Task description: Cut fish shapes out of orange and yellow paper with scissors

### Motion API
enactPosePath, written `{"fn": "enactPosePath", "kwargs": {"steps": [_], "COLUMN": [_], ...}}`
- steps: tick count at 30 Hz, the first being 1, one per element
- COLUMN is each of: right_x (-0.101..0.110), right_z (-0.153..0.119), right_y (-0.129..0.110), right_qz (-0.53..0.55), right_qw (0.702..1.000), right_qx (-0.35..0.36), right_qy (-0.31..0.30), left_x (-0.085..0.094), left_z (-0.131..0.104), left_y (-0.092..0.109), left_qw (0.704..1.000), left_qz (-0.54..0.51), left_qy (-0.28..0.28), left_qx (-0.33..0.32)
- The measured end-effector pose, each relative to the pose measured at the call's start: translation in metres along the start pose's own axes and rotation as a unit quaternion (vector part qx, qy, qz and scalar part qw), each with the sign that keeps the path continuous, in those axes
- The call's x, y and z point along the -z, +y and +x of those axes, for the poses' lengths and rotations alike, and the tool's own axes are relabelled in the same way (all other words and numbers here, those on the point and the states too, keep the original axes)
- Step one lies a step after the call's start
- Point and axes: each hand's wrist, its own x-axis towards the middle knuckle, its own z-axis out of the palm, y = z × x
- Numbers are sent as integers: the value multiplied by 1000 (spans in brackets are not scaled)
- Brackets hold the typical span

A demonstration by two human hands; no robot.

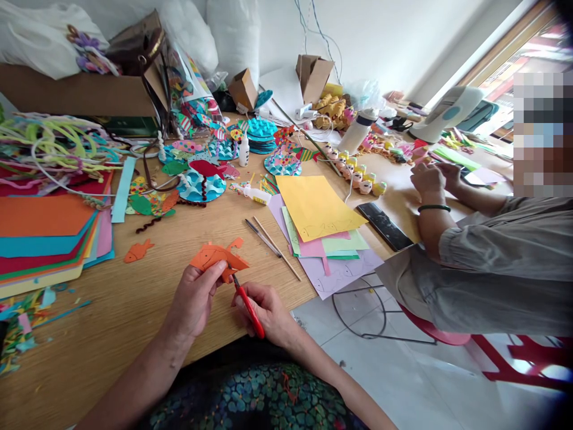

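Pinched in my left hand is an orange paper piece with a fish drawn on it. My right hand is closed around the red handles of scissors, whose blades meet the paper's lower right part. A cut orange paper fish lies on the wooden table, beyond my left hand to the left. A pen and a thin wooden stick lie beyond my right hand.
Coloured sheets are stacked at left, above paper scraps. Yellow paper tops another pile, beside a phone. Finished fish crafts and glue bottles stand beyond. A person sits at right.
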Motion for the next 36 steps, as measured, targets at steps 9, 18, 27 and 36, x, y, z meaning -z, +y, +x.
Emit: {"fn": "enactPosePath", "kwargs": {"steps": [9, 18, 27, 36], "right_x": [2, 1, 1, 1], "right_z": [1, 0, 0, 2], "right_y": [1, -1, 1, 1], "right_qz": [-30, 9, 14, 50], "right_qw": [1000, 1000, 1000, 998], "right_qx": [7, -25, -12, -30], "right_qy": [0, -15, -14, -22], "left_x": [3, 3, 8, -1], "left_z": [4, 5, 6, 3], "left_y": [3, 14, 10, 12], "left_qw": [1000, 1000, 1000, 998], "left_qz": [4, 7, 13, -32], "left_qy": [9, 14, 5, 0], "left_qx": [0, 21, 28, 49]}}
